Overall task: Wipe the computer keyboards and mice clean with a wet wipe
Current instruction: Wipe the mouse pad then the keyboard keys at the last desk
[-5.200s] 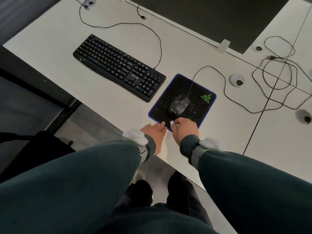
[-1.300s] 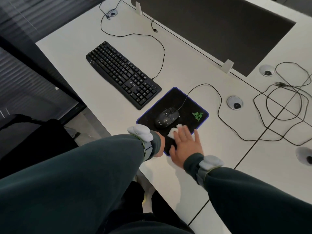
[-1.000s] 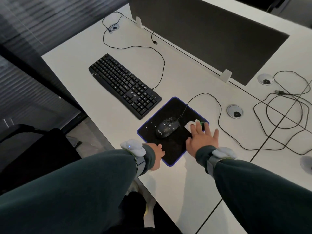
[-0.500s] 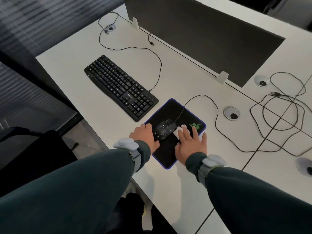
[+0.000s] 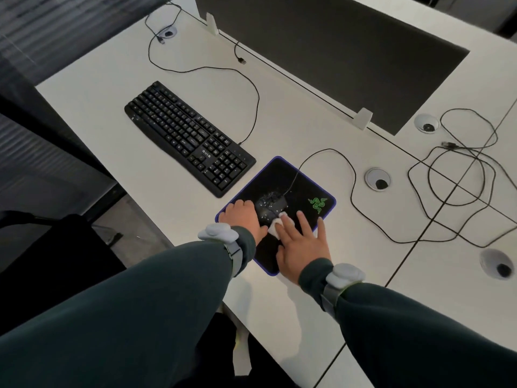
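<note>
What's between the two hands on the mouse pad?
In the head view, the black mouse lies between the left hand and the right hand, on the mouse pad; the white wipe, under the right hand, touches its near end.

We see a white desk (image 5: 279, 113) backed by a dark partition panel (image 5: 349, 57) held in white clips (image 5: 363, 118). A black mouse pad (image 5: 313, 186) with a purple border and a green logo lies near the front edge. Round cable grommets (image 5: 377, 179) are set in the desktop, and loose black cables (image 5: 458, 175) loop in a tangle to the right. A dark chair (image 5: 56, 247) stands at the left.
</note>
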